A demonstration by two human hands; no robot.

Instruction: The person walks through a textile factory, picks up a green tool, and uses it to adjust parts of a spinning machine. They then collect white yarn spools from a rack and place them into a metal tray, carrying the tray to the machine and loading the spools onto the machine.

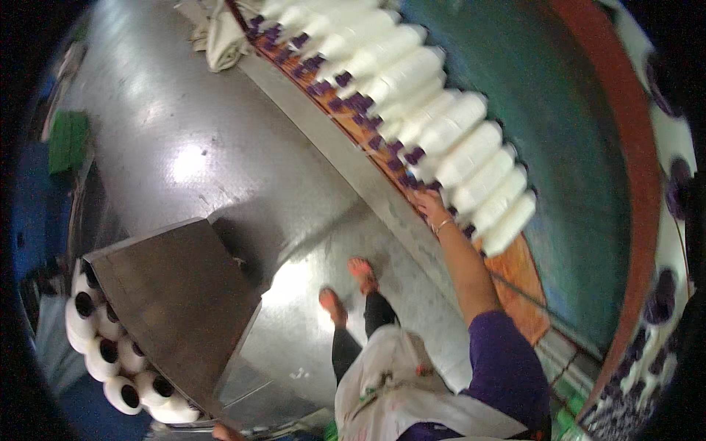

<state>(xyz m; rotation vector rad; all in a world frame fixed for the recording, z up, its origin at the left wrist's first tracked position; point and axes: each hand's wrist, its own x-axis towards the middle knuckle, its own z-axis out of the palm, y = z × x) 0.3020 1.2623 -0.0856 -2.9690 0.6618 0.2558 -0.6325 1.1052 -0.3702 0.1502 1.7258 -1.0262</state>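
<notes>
My right arm, in a purple sleeve, stretches toward a long row of white yarn bobbins [471,154] with purple tube ends. My right hand [431,205] is at the near end of that row, its fingers curled at the purple end of a bobbin; the exact grip is small and blurred. Only a sliver of my left hand [226,432] shows at the lower edge, beside the near corner of a grey metal cart [169,301]; its fingers are hidden. More white bobbins [103,353] with dark-centred ends lie stacked at the cart's left side.
The bobbin row lies on an orange-brown board [518,283] along a raised ledge. Beyond it stands a green panel [559,132] with a red-brown edge. Grey floor [176,110] stretches to the left. Pale cloth [220,44] is heaped at the far end.
</notes>
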